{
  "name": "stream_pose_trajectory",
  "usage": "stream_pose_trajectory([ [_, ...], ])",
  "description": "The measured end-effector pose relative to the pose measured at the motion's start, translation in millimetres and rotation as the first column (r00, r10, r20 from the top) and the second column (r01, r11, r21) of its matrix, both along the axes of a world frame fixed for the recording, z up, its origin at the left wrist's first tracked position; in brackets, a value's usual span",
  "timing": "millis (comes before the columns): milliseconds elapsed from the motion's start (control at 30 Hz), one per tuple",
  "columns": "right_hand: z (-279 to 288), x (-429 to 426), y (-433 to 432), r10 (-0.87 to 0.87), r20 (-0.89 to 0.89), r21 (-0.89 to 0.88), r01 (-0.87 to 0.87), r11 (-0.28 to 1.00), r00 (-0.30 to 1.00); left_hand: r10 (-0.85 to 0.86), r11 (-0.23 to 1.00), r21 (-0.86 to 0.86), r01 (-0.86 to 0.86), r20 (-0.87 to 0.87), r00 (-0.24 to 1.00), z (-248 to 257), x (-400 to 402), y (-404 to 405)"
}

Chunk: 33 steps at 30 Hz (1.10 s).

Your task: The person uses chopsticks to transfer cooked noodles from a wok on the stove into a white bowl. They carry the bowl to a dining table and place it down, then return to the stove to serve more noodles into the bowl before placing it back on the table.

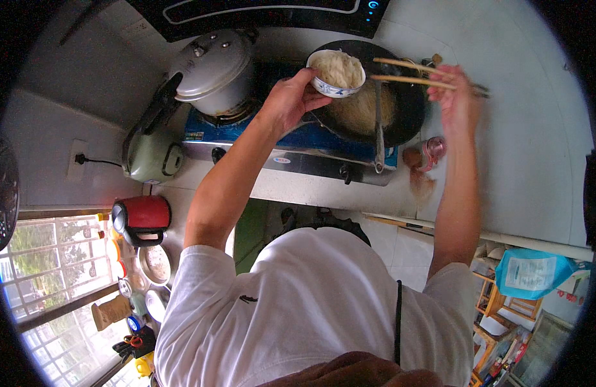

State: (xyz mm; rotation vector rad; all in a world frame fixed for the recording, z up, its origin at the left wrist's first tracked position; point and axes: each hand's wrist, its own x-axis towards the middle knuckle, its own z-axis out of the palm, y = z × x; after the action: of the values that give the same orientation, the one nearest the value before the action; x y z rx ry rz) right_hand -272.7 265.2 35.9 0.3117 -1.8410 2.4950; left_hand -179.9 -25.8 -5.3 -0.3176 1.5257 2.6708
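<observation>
My left hand (290, 99) grips a white bowl with a blue pattern (337, 92) by its left side. Pale noodles (337, 69) heap up above its rim. Bowl and hand are over the left part of a black wok (411, 116), which sits on a gas stove (283, 133). Cloudy liquid with pale noodles (358, 113) shows inside the wok. A metal utensil's handle (379, 140) crosses the wok's front rim. In my right hand (453, 96) is a pair of wooden chopsticks (409, 72), their tips apart and pointing left near the bowl, with nothing between them.
A pressure cooker (213, 72) occupies the left burner. Beside it stand a green rice cooker (150, 152) and a red electric kettle (150, 213). Right of the stove are a pink cup (434, 146) and a brown spill (420, 184). A range hood (273, 22) hangs above.
</observation>
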Motion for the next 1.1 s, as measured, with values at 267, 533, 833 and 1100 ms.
stream_pose_trajectory([
  [267,-98,-20,-48,0.134,0.29,-0.449,0.011,0.893,0.948,-0.048,0.996,-0.074,0.052,0.056,0.997,10,0,-3],
  [533,-65,-45,-51,0.064,0.248,-0.55,0.087,0.831,0.967,-0.009,1.0,-0.013,0.009,0.014,1.0,1,2,-2],
  [833,10,16,-65,0.205,-0.111,-0.017,-0.208,0.978,0.972,0.036,0.999,0.001,-0.036,0.019,0.999,-2,1,-2],
  [1100,33,79,-80,0.435,-0.653,0.632,0.129,0.764,0.62,0.007,1.0,0.02,-0.007,0.005,1.0,-2,1,-1],
])
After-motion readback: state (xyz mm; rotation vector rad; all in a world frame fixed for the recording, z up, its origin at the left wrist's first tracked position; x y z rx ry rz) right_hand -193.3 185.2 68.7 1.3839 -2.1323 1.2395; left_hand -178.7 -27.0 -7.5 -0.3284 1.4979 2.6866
